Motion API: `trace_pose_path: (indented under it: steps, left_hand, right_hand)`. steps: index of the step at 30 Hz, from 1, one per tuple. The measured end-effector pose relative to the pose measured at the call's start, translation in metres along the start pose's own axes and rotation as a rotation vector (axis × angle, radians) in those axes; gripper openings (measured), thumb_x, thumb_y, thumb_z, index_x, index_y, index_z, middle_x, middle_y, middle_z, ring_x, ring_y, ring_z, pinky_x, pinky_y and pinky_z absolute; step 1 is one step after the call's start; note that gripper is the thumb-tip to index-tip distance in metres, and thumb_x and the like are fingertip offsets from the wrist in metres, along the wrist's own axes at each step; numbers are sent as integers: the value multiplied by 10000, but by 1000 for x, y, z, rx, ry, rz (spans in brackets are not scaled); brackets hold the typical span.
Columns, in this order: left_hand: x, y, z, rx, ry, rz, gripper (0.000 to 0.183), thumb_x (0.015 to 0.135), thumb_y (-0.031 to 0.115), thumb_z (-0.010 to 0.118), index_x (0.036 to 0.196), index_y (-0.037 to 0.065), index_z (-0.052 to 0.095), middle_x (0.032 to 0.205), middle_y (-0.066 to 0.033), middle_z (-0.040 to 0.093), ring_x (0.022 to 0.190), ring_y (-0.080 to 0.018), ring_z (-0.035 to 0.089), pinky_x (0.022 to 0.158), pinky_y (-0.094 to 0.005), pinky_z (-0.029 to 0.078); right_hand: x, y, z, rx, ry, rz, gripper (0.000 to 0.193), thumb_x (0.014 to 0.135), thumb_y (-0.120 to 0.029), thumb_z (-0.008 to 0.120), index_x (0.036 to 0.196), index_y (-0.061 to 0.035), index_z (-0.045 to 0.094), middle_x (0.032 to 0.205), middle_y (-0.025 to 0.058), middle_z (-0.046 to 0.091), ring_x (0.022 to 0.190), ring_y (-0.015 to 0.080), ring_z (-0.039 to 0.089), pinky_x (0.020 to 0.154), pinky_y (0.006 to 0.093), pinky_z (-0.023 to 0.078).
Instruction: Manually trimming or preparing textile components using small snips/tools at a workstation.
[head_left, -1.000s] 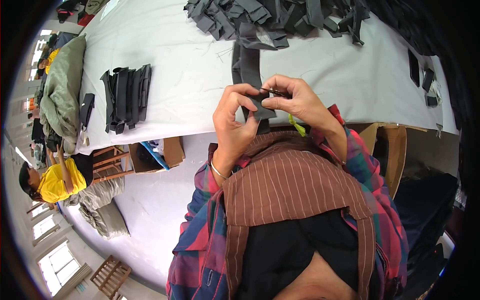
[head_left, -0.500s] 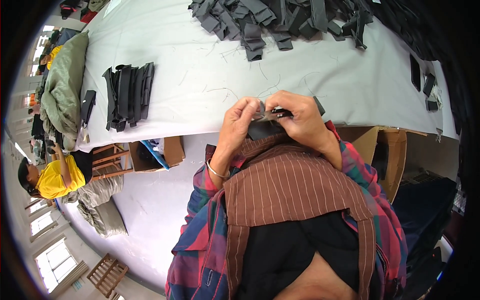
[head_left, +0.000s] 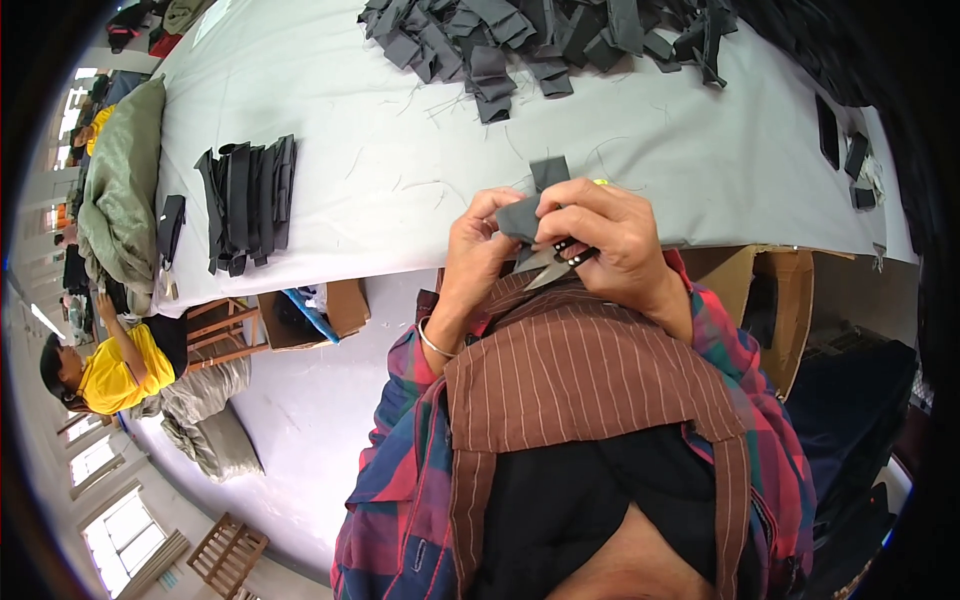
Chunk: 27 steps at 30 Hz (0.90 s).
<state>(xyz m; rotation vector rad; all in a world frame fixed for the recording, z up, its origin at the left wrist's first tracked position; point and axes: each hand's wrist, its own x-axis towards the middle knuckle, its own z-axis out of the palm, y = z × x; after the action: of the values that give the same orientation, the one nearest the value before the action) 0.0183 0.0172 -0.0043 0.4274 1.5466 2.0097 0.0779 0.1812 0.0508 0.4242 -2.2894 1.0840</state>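
A flat dark-grey fabric strip (head_left: 518, 218) is pinched by the fingers of the left hand (head_left: 476, 245) and right hand (head_left: 622, 238) at the white cloth-covered counter's (head_left: 350, 150) near edge; small black-handled metal snips (head_left: 545, 270) are gripped in the right. This strip seems unfinished; many loose dark-grey strips (head_left: 490, 65) are apparently left, with a neat black stack (head_left: 245, 205) seemingly done.

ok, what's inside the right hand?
Right hand holds small snips, blades and part of the black handles showing. Dark fabric meets its fingers. Rest of the handles: hidden by the hand.
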Motion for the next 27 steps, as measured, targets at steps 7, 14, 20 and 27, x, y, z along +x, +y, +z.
trace_pose_path:
  steps: [7,14,20,27]
  left_hand:
    - [2,-5,9,-237,352,-71,204,815,-10,623,987,59,536,1040,-30,570,708,-28,536,508,-140,390]
    - [4,-20,-9,171,346,3,210,869,62,589,1053,7,504,1119,-71,508,995,-136,525,849,-264,437]
    - [0,-11,-13,-42,130,-123,338,910,161,510,1195,-21,495,1111,-48,529,997,-120,503,856,-249,415]
    - [-4,16,16,-280,125,-104,308,908,157,527,1181,17,499,1012,-13,557,884,-80,512,782,-217,424]
  right_hand:
    - [-20,11,13,38,-57,109,313,517,123,615,762,-72,609,888,33,604,629,195,584,516,291,443]
    - [-18,13,19,87,-36,127,307,529,130,602,767,-64,610,884,38,600,635,194,586,507,297,436]
    - [-20,17,25,105,-49,165,287,539,105,598,759,-79,598,869,16,602,638,215,596,526,316,463]
    - [-20,18,24,207,-44,216,314,558,168,586,790,-41,622,886,61,586,653,184,586,530,282,445]
